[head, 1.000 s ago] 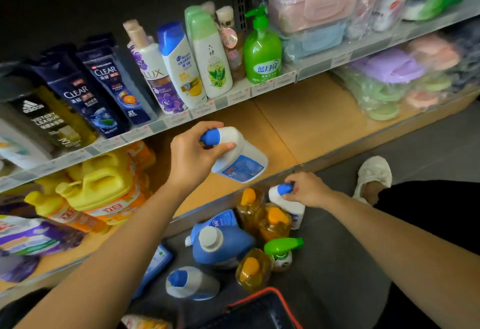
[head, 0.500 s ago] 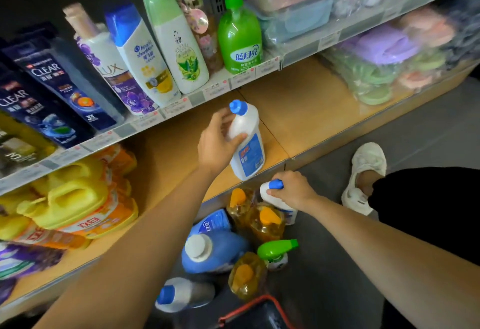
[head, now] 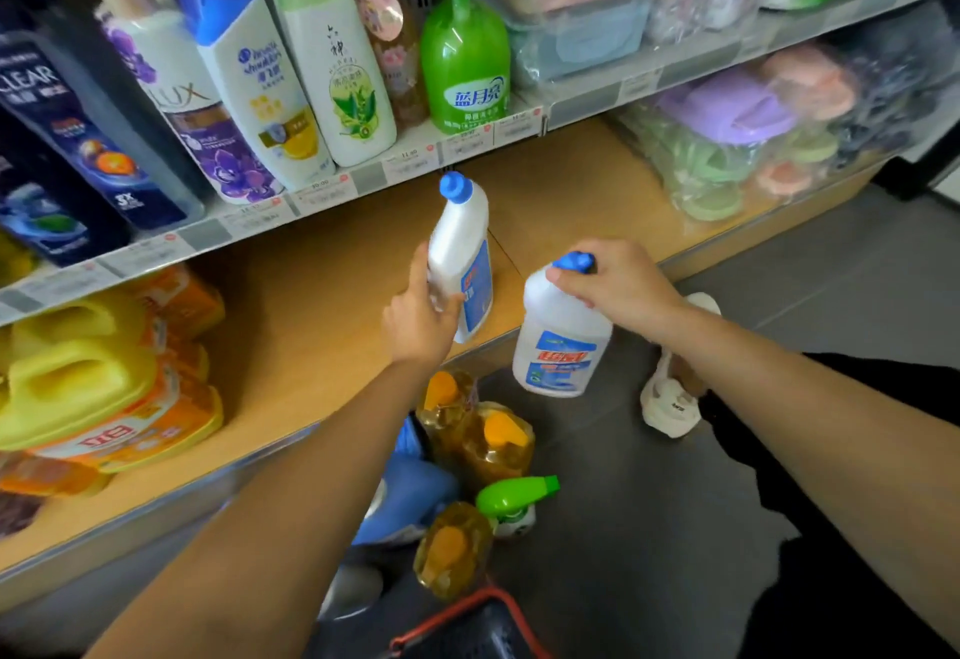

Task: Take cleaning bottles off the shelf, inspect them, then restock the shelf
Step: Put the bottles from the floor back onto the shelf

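Note:
A slim white bottle with a blue cap (head: 460, 247) stands upright on the wooden lower shelf (head: 322, 325) near its front edge. My left hand (head: 418, 318) grips its lower body from the left. My right hand (head: 615, 284) holds a second white bottle with a blue cap (head: 563, 338) by its neck, lifted above the floor just in front of the shelf edge. On the floor below lie several amber bottles with orange caps (head: 491, 442), a blue bottle (head: 410, 497) and a green-capped bottle (head: 511, 502).
Yellow and orange detergent jugs (head: 98, 388) fill the lower shelf's left. Shampoo bottles (head: 249, 71) and a green pump bottle (head: 464, 50) line the upper shelf. Wrapped plastic goods (head: 737, 138) sit at right. A red-rimmed basket (head: 467, 627) and a white shoe (head: 670, 398) are on the floor.
My left hand has set the slim bottle upright on the shelf, sliding from its neck to its body. My right hand has lifted the other bottle off the floor, up beside the shelf edge.

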The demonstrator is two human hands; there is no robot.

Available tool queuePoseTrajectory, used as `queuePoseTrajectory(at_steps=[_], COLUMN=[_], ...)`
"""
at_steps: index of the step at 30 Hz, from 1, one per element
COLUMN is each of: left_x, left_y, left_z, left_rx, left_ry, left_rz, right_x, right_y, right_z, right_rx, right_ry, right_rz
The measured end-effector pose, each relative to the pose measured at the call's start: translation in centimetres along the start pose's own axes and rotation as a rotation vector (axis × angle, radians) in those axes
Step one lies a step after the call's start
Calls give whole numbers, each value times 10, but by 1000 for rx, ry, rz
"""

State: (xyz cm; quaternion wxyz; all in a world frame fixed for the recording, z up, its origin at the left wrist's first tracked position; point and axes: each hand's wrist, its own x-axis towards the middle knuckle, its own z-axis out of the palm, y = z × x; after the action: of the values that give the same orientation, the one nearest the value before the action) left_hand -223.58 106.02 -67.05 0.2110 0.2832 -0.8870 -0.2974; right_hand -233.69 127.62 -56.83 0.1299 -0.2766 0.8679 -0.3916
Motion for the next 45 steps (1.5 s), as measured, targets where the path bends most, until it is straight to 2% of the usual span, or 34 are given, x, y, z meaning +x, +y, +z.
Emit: queuePoseTrajectory(at_steps=[2, 5, 8, 11, 16, 18, 20, 22, 24, 26, 29, 31, 33, 38, 42, 45], left_x=[4, 9, -7, -26, 15, 40, 58, 68, 73, 70, 65, 63, 64, 64, 58, 55], left_y=[11, 20, 11, -9, -19, -19, -20, -21, -22, -20, -11, -9, -16, -42, -49, -56], left_z=[10, 18, 18, 14, 8, 8, 12, 19, 29, 40, 58, 65, 64, 41, 38, 38], left_rx=[36, -14, -141, -290, -485, -497, -481, -484, -504, -495, -264, -210, -257, -462, -416, -352], left_ry=[79, 106, 78, -131, -60, -217, -407, -497, -450, -315, -29, 44, 9, -213, -235, -221], left_rz=[-71, -180, -32, 100, -186, -205, -108, -8, 4, -18, -167, -248, -202, -116, -82, -64], right_x=[13, 34, 52, 62, 74, 79, 84, 89, 92, 95, 96, 96, 96, 94, 93, 81], right_y=[-16, -29, -25, -15, -4, 1, 5, 8, 9, 9, 7, 5, 2, -3, 19, 43], right_z=[-20, -41, -52, -56, -54, -55, -54, -52, -48, -44, -38, -33, -29, -12, -3, 11], right_rx=[30, 120, 157, 232, 156, 141, 145, 146, 129, 125, 134, 122, 130, 225, 111, 192], right_ry=[22, 37, 50, 52, 18, 19, 29, 29, 20, 9, -24, -70, -103, -69, -120, -129], right_rz=[-65, -138, -157, -160, -160, -156, -150, -141, -130, -124, -131, -135, -145, -125, -16, 48])
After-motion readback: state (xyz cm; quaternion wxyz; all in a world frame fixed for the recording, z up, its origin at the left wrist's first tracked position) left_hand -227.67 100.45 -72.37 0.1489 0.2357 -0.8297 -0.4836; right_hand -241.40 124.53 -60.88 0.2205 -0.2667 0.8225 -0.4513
